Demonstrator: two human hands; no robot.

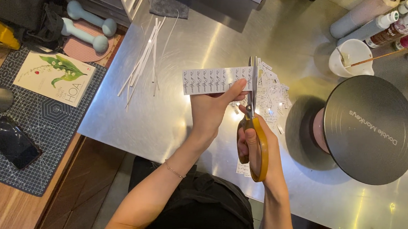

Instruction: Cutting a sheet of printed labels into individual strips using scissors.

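My left hand [210, 111] pinches a white paper strip [209, 81] printed with rows of small labels, holding it flat above the steel table [174, 122]. My right hand [255, 145] grips yellow-handled scissors [253, 118], whose blades point away from me and meet the strip's right end. Beyond the blades lies a pile of small cut paper labels [272, 96]. One more cut slip [243, 169] lies under my right wrist.
Thin white paper offcuts [145, 56] lie at the table's left. A dark round turntable [370, 128] stands on the right, a white cup [353, 57] and several bottles [395, 25] behind it. Left of the table: a cutting mat [43, 116], book [55, 77], phone [12, 141], two dumbbells [86, 25].
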